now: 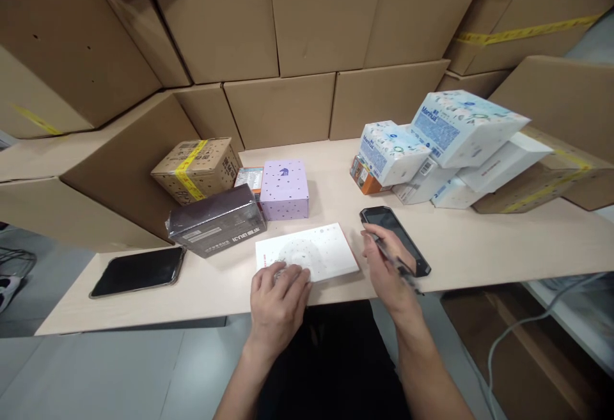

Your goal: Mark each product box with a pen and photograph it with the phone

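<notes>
A flat white box [319,250] with a faint round print lies on the table in front of me. My left hand [281,298] rests on its near left part, fingers slightly bent and holding nothing that I can see. To the right of the box, my right hand [389,265] is closed around a dark pen [405,273], which is partly blurred. Under and behind that hand lies a rugged black phone [394,225], its lower part partly covered by the hand.
Left on the table are a black smartphone [139,272], a dark shrink-wrapped box [218,220], a lilac box [284,186] and a taped brown carton [199,167]. Manhua tissue packs [467,127] are stacked at right, near an orange box [367,178]. Large cartons [281,110] wall the back.
</notes>
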`<state>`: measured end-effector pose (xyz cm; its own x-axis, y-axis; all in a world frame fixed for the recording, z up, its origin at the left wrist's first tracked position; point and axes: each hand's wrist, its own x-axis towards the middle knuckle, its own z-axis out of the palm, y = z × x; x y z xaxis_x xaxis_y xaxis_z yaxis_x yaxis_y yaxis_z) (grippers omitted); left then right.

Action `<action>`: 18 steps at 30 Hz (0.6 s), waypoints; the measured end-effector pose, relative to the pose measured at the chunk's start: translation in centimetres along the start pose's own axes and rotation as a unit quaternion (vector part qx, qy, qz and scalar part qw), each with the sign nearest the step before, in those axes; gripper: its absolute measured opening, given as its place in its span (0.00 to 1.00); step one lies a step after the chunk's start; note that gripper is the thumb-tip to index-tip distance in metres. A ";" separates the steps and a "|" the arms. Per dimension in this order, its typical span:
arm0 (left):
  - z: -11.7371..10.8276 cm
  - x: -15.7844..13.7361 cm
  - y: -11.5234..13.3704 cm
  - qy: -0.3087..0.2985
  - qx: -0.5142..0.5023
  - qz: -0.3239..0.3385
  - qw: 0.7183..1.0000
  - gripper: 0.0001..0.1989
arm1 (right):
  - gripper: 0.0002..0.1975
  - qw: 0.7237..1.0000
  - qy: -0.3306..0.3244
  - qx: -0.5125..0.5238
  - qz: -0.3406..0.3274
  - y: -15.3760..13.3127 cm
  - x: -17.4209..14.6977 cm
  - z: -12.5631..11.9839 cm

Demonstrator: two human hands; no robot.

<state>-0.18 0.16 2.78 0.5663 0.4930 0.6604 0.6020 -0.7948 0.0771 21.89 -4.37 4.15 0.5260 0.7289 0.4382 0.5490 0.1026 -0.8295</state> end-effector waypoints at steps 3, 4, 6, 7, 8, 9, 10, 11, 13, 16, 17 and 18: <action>-0.3 -0.3 -1.1 -0.002 0.012 -0.014 1.000 0.16 | 0.26 0.981 -0.130 -0.133 -0.052 0.8 -0.1 -0.9; -0.3 -0.4 -1.4 -0.002 0.015 -0.019 1.000 0.16 | 0.31 0.968 -0.165 -0.181 -0.053 1.0 -0.3 -0.9; -0.3 -0.6 -1.6 -0.001 0.025 -0.028 0.999 0.16 | 0.37 0.940 -0.199 -0.272 -0.046 1.4 -0.6 -0.5; -0.3 -0.7 -1.6 0.001 0.031 -0.033 0.999 0.16 | 0.38 0.928 -0.207 -0.307 -0.045 1.5 -0.7 -0.2; -0.2 -0.7 -1.6 0.003 0.038 -0.037 0.999 0.15 | 0.39 0.917 -0.212 -0.333 -0.048 1.5 -0.8 0.1; -0.2 -0.8 -1.4 0.005 0.045 -0.042 0.998 0.15 | 0.39 0.909 -0.216 -0.353 -0.051 1.5 -0.8 0.4; -0.2 -0.8 -1.3 0.005 0.049 -0.045 0.998 0.14 | 0.39 0.901 -0.221 -0.369 -0.052 1.4 -0.7 0.6; -0.1 -0.8 -1.1 0.004 0.051 -0.050 0.997 0.14 | 0.39 0.895 -0.228 -0.380 -0.050 1.3 -0.6 0.8; -0.1 -0.6 -0.8 0.003 0.050 -0.063 0.997 0.12 | 0.38 0.888 -0.244 -0.387 -0.043 1.1 -0.4 1.0; 0.1 -0.3 -0.4 0.009 0.044 -0.079 0.996 0.11 | 0.34 0.901 -0.242 -0.357 -0.042 0.8 -0.3 0.5; 0.2 -0.1 -0.3 0.013 0.043 -0.081 0.996 0.11 | 0.31 0.913 -0.220 -0.341 -0.045 0.7 -0.3 0.2; 0.3 0.0 -0.3 0.017 0.043 -0.080 0.996 0.11 | 0.27 0.925 -0.185 -0.327 -0.050 0.7 -0.5 -0.2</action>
<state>-0.22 0.47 2.57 0.4410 0.5976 0.6696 0.7303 -0.6727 0.1193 22.15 -4.75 3.43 0.2601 0.9321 0.2522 0.9222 -0.1623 -0.3511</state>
